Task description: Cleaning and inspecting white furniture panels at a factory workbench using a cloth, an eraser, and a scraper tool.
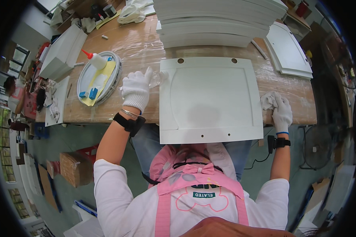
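Note:
In front of me a white cabinet door panel (pixel 213 98) lies flat, its near edge overhanging the table. It has two round holes near the far edge and two small dark holes near the close edge. My left hand (pixel 135 91), in a white knit glove, is just left of the panel with its fingers apart and nothing visible in them. A crumpled piece of clear plastic (pixel 156 79) lies between that hand and the panel. Right of the panel, my gloved right hand (pixel 282 113) is closed on a white cloth (pixel 269 100) at the table surface.
A tall stack of white panels (pixel 213 23) stands behind the door panel. More panels (pixel 286 47) lie at the far right. On the left, a round white lid (pixel 82 79) carries a red-tipped glue bottle (pixel 97 61), yellow paper and blue blocks. Another person (pixel 16 96) is at the far left.

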